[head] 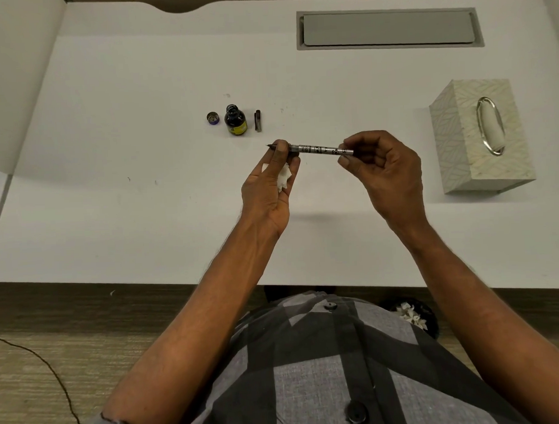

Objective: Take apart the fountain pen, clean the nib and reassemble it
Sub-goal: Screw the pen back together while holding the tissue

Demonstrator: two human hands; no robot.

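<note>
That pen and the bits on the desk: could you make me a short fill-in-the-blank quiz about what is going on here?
1. The pen is held level between ____ hands, the left hand near the nib and the right hand at the other end.
2. The left hand also holds a crumpled white ____.
3. The ink bottle stands on the desk with its cap ____.
4. The tissue box sits to the ____ of the hands.

Missing words: two; tissue; off; right
</note>
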